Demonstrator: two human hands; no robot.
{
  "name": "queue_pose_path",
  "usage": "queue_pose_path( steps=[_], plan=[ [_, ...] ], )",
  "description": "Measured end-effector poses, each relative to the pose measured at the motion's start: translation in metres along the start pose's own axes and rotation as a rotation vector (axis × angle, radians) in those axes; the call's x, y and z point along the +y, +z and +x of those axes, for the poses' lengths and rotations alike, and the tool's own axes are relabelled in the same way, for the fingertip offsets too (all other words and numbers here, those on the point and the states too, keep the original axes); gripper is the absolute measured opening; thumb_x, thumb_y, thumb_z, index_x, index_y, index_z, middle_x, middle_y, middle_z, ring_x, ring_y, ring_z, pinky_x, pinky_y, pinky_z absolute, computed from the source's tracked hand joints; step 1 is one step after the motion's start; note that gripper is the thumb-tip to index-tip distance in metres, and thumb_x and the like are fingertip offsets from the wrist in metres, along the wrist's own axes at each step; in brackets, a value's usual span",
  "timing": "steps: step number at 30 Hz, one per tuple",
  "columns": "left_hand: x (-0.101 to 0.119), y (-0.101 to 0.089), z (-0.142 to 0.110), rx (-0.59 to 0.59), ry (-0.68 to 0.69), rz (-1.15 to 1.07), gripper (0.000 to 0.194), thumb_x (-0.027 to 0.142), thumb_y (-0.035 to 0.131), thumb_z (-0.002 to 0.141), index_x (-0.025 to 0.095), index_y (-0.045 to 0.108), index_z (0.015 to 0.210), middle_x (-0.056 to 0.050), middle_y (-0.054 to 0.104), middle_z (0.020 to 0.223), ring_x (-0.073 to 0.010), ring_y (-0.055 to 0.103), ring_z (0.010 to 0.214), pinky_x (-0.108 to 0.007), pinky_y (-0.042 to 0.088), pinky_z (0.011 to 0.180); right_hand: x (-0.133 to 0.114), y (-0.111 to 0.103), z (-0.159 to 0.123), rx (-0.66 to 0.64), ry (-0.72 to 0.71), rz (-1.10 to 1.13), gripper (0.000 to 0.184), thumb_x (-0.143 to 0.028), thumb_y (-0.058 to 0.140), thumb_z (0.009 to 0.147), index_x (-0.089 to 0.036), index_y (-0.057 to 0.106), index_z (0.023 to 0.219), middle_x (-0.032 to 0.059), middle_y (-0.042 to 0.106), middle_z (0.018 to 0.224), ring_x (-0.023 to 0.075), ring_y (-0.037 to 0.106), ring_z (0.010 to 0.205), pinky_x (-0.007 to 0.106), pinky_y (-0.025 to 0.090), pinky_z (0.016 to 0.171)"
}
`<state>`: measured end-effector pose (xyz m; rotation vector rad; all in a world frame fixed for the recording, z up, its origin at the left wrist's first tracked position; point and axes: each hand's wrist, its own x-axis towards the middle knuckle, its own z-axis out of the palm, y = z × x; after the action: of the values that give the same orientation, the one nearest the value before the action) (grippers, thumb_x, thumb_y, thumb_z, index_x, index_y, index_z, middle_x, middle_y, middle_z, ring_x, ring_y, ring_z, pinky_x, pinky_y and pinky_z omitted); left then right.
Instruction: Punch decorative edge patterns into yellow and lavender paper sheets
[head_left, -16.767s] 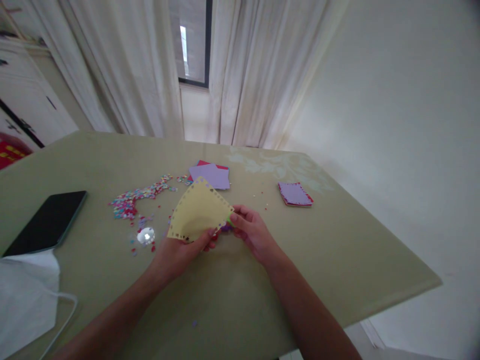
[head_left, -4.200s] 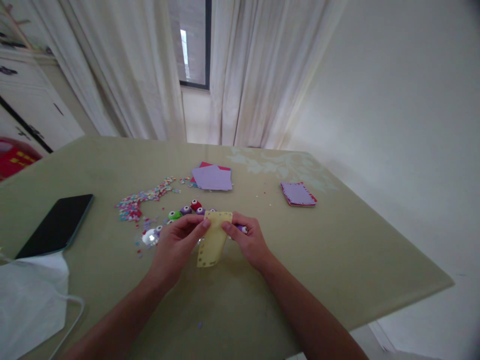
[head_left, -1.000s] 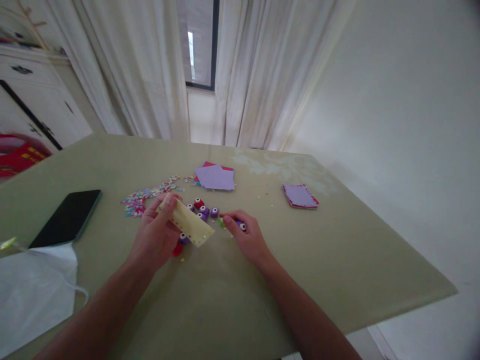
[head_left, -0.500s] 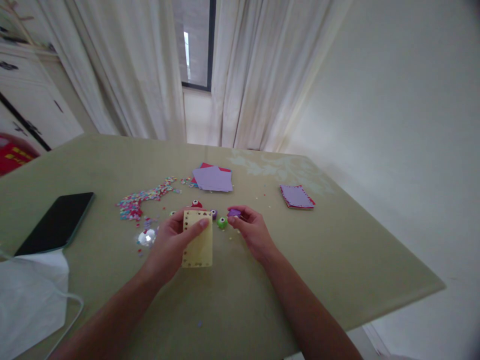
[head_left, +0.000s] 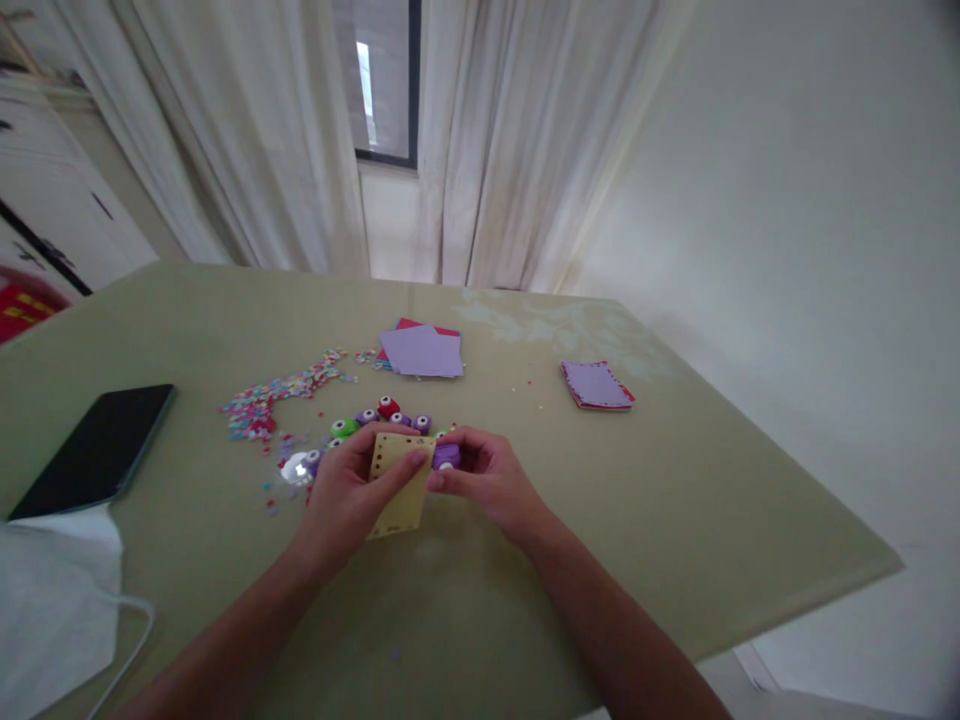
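Observation:
My left hand grips a folded yellow sheet of paper, thumb across its front. Punched holes run along the paper's edges. My right hand is closed around a small purple craft punch, held against the paper's upper right edge. Whether the paper sits inside the punch's slot I cannot tell. Behind my hands lie several more small punches with eye-like tops, among them a red punch, a green punch and a purple punch. Some are partly hidden by my left hand and the paper.
Paper confetti is scattered at the left, beside a shiny clear round piece. Purple and red sheets lie farther back. A stack of punched purple squares is at the right. A phone and a white mask lie at the left.
The yellow paper, earlier open as a larger sheet, is now folded narrower. My right hand has swapped a green punch for a purple one and brought it left to the paper's edge.

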<state>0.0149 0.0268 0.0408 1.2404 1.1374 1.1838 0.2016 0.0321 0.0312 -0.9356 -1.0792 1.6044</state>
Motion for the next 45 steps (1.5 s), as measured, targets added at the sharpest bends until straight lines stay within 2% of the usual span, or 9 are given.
queue_pose_path(
  steps=[9, 16, 19, 23, 32, 36, 45],
  plan=[
    [-0.0009, -0.0030, -0.0002, 0.028, 0.075, 0.086, 0.038, 0.049, 0.088, 0.080, 0.020, 0.075, 0.100, -0.005, 0.079, 0.091, -0.0181, 0.070, 0.066, -0.027, 0.057, 0.057, -0.0040, 0.0014, -0.0015, 0.005, -0.023, -0.057, 0.048, -0.034, 0.103, 0.055, -0.019, 0.077, 0.092, -0.0028, 0.066, 0.081, 0.0130, 0.060, 0.073, 0.027, 0.050, 0.071],
    [0.0002, -0.0022, 0.0005, 0.015, 0.110, 0.139, 0.034, 0.047, 0.089, 0.078, 0.022, 0.076, 0.097, -0.004, 0.080, 0.085, -0.0206, 0.072, 0.067, -0.028, 0.057, 0.058, -0.0047, 0.0015, -0.0025, 0.004, -0.010, -0.032, 0.048, -0.032, 0.103, 0.056, -0.019, 0.076, 0.093, -0.0021, 0.070, 0.085, 0.0139, 0.064, 0.076, 0.029, 0.053, 0.077],
    [0.0003, -0.0010, 0.0009, 0.020, 0.066, 0.092, 0.039, 0.052, 0.089, 0.077, 0.022, 0.078, 0.098, -0.005, 0.080, 0.085, -0.0210, 0.071, 0.066, -0.027, 0.055, 0.056, -0.0053, 0.0017, -0.0022, 0.006, -0.013, -0.038, 0.043, -0.035, 0.102, 0.058, -0.020, 0.076, 0.089, -0.0021, 0.071, 0.083, 0.0141, 0.064, 0.075, 0.029, 0.053, 0.076],
    [-0.0009, -0.0008, 0.0002, 0.013, -0.003, 0.022, 0.043, 0.060, 0.080, 0.085, 0.020, 0.080, 0.098, -0.005, 0.080, 0.083, -0.0204, 0.070, 0.065, -0.026, 0.052, 0.054, -0.0064, 0.0020, -0.0014, 0.013, -0.010, -0.005, 0.042, -0.036, 0.102, 0.058, -0.021, 0.077, 0.088, -0.0010, 0.074, 0.085, 0.0154, 0.066, 0.077, 0.029, 0.054, 0.077],
    [-0.0031, -0.0019, 0.0000, 0.043, 0.300, 0.258, 0.017, 0.040, 0.072, 0.096, 0.026, 0.083, 0.096, -0.003, 0.078, 0.094, -0.0217, 0.071, 0.086, -0.030, 0.054, 0.079, -0.0030, 0.0017, -0.0020, 0.029, 0.033, -0.017, 0.045, -0.031, 0.104, 0.052, -0.019, 0.074, 0.084, -0.0039, 0.067, 0.078, 0.0131, 0.060, 0.071, 0.027, 0.050, 0.072],
    [-0.0046, -0.0039, 0.0004, 0.052, 0.407, 0.316, 0.014, 0.034, 0.072, 0.097, 0.027, 0.084, 0.098, -0.003, 0.077, 0.097, -0.0213, 0.069, 0.090, -0.030, 0.052, 0.081, -0.0030, 0.0025, -0.0013, 0.019, 0.021, -0.003, 0.043, -0.034, 0.103, 0.054, -0.019, 0.076, 0.084, -0.0029, 0.068, 0.080, 0.0140, 0.061, 0.073, 0.028, 0.050, 0.073],
    [-0.0079, -0.0030, 0.0037, -0.004, 0.305, 0.245, 0.015, 0.037, 0.076, 0.093, 0.026, 0.086, 0.096, -0.005, 0.080, 0.094, -0.0224, 0.071, 0.087, -0.031, 0.053, 0.077, -0.0070, 0.0011, -0.0015, 0.029, -0.004, -0.018, 0.042, -0.038, 0.102, 0.058, -0.020, 0.076, 0.085, -0.0023, 0.070, 0.081, 0.0143, 0.060, 0.073, 0.028, 0.049, 0.073]
  ],
)
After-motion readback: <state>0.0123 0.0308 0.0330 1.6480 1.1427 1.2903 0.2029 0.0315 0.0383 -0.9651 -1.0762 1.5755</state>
